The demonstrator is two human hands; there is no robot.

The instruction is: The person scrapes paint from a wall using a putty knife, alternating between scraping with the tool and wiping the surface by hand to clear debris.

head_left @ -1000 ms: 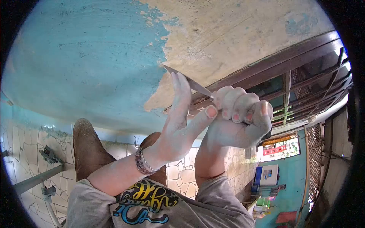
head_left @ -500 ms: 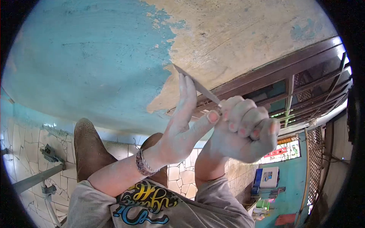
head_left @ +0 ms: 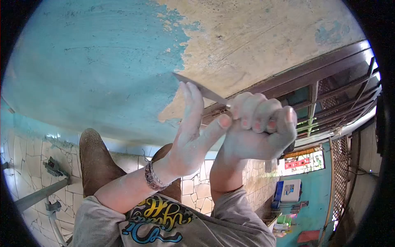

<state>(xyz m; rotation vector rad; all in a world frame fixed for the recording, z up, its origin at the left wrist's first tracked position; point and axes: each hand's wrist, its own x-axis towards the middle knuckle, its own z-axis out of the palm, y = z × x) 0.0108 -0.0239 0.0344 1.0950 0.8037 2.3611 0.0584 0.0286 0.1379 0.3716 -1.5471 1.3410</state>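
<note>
My right hand (head_left: 261, 129) is wrapped round the handle of a scraper (head_left: 203, 91), hiding most of that handle. The scraper's flat metal blade points up and left, its tip at the ragged border between the wall's blue paint (head_left: 98, 70) and a bare beige patch (head_left: 255, 37). Beside the blade is my left hand (head_left: 189, 140), its fingers stretched out and their tips against the blade's lower side. Its thumb stands apart, close to my right hand. Pale dust coats both hands.
A brown wooden window frame (head_left: 284, 81) with slats borders the bare patch on the right. Metal tubing (head_left: 41, 194) stands at lower left above a floor of irregular tiles (head_left: 24, 150). A white and blue box (head_left: 290, 190) is at lower right.
Both hands and the scraper have shifted left and slightly up, the blade's tip moving along the wall onto the blue paint's edge. The grip looks the same.
</note>
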